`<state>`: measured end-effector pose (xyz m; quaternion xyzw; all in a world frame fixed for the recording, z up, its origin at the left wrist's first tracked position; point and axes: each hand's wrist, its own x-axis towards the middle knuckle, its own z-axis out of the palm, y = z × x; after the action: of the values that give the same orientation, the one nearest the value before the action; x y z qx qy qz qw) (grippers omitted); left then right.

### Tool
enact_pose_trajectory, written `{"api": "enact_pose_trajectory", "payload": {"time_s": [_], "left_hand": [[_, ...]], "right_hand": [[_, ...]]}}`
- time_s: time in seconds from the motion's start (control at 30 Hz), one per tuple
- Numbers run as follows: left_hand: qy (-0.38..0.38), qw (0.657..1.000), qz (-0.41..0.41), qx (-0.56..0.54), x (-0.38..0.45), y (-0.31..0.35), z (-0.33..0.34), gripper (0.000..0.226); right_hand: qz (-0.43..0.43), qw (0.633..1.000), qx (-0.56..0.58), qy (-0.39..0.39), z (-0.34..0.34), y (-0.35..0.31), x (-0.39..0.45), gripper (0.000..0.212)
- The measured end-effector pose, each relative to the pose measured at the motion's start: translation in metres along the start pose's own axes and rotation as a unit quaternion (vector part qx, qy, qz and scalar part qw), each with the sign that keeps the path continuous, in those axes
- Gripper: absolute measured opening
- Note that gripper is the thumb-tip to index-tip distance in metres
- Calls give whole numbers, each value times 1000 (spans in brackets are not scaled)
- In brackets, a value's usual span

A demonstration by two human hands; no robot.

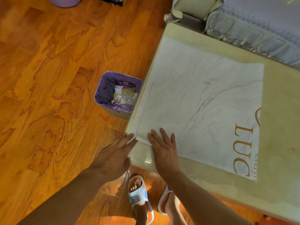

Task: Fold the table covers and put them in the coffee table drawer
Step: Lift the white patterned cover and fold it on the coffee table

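A white, marble-patterned table cover [199, 101] with gold letters at its right edge lies folded in layers on the pale coffee table [279, 127]. My right hand [164, 148] rests flat, fingers spread, on the cover's near left corner. My left hand [116, 153] lies against the table's corner, its fingertips touching the edge of the folded layers; whether it grips them I cannot tell. No drawer is visible.
A small bin with a purple liner [116, 93] stands on the wooden floor [48, 78] just left of the table. A sofa with a lilac lace cover [253, 25] runs behind the table. My feet in slippers [139, 197] stand at the table's near corner.
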<state>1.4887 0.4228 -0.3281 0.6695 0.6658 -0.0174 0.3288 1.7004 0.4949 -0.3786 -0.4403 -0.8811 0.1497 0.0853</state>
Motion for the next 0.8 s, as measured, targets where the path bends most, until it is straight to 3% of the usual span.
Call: {"api": "enact_pose_trajectory", "payload": {"time_s": [0.2, 0.3, 0.4, 0.47, 0.53, 0.6, 0.67, 0.8], "left_hand": [[13, 999, -18, -23, 5, 5, -13, 61], [-14, 995, -82, -62, 9, 22, -39, 46], [-39, 983, -161, -82, 22, 43, -55, 27], [-29, 970, -211, -115, 38, 54, -55, 33], [-32, 946, -266, -185, 58, 64, -53, 52], [-38, 908, -326, -260, 76, 71, -53, 58], [-26, 871, -384, -304, 93, 74, -59, 52], [6, 820, -429, -379, 132, 72, -86, 29]], "right_hand": [[0, 991, -30, -127, -18, -3, -2, 55], [34, 975, 43, -215, -38, 4, 13, 57], [70, 958, 130, -247, -60, 17, 37, 51], [70, 951, 134, -268, -71, 26, 50, 52], [57, 946, 131, -289, -77, 33, 58, 57], [53, 934, 144, -324, -78, 38, 62, 48], [74, 909, 197, -359, -85, 44, 73, 40], [201, 813, 364, -407, -117, 63, 113, 45]]}}
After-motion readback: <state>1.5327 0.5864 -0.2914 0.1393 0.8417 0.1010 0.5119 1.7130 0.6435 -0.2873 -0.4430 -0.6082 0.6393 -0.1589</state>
